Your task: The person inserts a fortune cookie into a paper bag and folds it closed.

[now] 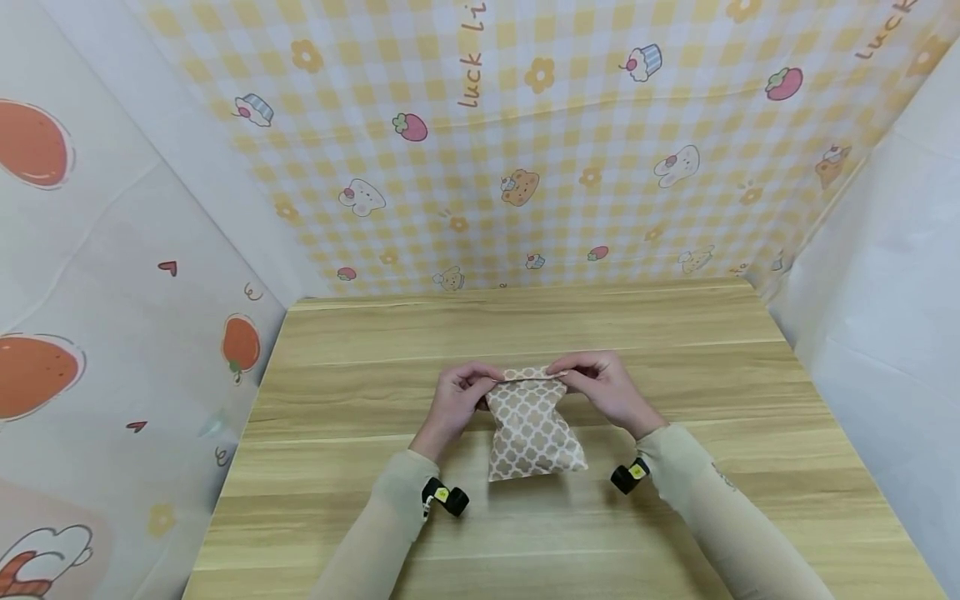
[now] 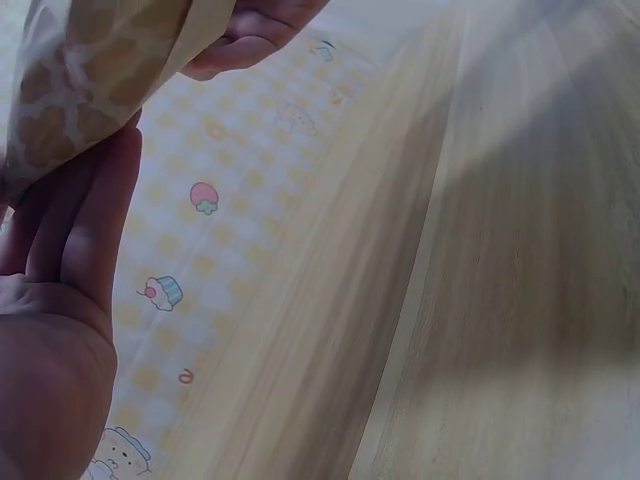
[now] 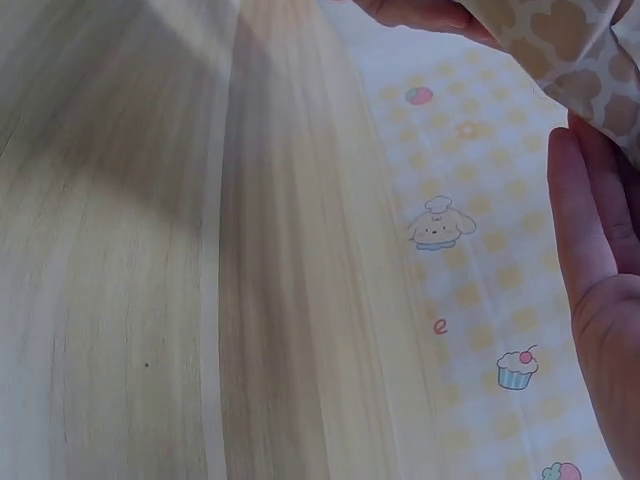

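A paper bag [image 1: 531, 429] with a tan and white lattice pattern hangs between both hands in the head view. Its top edge is folded over into a narrow band. My left hand [image 1: 459, 398] pinches the left end of that fold between thumb and fingers. At the other end, my right hand [image 1: 606, 390] pinches the fold the same way. Part of the bag [image 2: 100, 70] fills the upper left corner of the left wrist view, with fingers behind it. The bag's inside cannot be seen.
The wood-grain table [image 1: 360, 358] lies under the hands. Behind it hangs a yellow checked cloth [image 1: 480, 208] with cartoon prints. White cloth walls stand at the left [image 1: 150, 333] and right [image 1: 877, 300]. A black camera is strapped on each wrist.
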Available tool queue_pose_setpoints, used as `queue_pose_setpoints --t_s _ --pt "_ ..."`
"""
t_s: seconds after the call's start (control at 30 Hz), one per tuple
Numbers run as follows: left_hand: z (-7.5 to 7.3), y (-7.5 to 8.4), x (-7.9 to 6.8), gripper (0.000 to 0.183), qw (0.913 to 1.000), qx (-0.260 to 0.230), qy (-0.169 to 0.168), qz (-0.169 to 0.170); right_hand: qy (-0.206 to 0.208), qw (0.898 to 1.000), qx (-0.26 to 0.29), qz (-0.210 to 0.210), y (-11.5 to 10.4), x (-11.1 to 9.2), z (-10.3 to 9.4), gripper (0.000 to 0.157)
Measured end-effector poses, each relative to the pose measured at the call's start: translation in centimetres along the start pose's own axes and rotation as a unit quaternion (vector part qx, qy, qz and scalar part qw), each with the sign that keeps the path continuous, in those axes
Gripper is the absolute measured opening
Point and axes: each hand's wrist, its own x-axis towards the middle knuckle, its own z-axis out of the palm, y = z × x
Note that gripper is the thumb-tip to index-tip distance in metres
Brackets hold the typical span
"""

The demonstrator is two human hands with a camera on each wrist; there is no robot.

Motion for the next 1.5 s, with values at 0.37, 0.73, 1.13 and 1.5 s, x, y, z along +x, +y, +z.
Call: queue_pose_setpoints --t_s 0.37,0.73,1.13,1.5 --pt "-0.4 0.1 -0.1 0.027 0.9998 -0.014 -0.009 0.006 0.007 0.998 -0.059 0.025 -0.3 0.0 0.2 0.026" --pt "0.1 0.1 -0.1 0.013 0.9953 0.093 0.026 0.011 0.040 0.993 -0.092 0.069 -0.3 0.2 0.4 0.015" --pt "-0.2 0.2 0.0 0.027 0.9955 0.095 0.005 -0.008 0.030 0.989 -0.118 0.080 -0.2 0.2 0.2 0.031" --pt "0.2 0.4 0.0 0.014 0.9886 0.149 0.007 -0.021 -0.021 0.971 -0.222 0.087 -1.1 0.8 0.1 0.020"
